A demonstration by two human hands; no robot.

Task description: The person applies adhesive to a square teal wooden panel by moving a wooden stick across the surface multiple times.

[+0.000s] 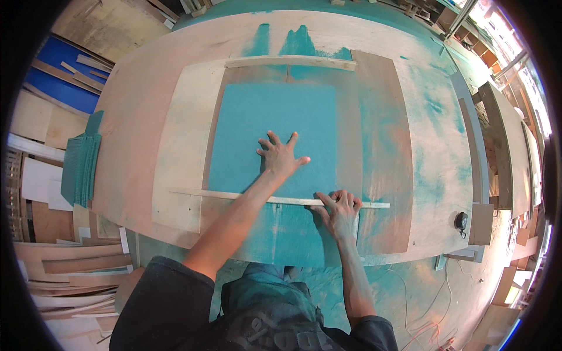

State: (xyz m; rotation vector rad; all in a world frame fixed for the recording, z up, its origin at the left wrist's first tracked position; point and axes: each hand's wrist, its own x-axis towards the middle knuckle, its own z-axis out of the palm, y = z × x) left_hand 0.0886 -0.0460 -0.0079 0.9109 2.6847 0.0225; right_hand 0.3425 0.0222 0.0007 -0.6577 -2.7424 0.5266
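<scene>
Our left hand (279, 159) lies palm down on a blue-green panel (272, 111), fingers spread wide, holding nothing. The panel lies flat around the middle of the bench (132, 123), with its far part uncovered and our left forearm crossing its near part.

Our right hand (339, 220) is on the near strip (287, 200), a thin length of pale wood, right of its middle. We read the grip as narrow: thumb and bent fingers closed on the strip, though the fingers' undersides are hidden. The strip runs crosswise along the panel's near side, slightly slanted, between the panel and the near edge of the bench. Our left forearm passes over it.

A far strip (290, 61), also pale, lies beyond the panel, toward the far edge. Left of the panel we note a pale board (180, 146); right of it, a brown board (386, 175) smeared blue-green.

At the left edge of the bench stands a stack of green sheets (82, 161). A small black object (461, 220) sits by the near right corner. Blue-green stains (298, 42) mark the wood by the far edge.
</scene>
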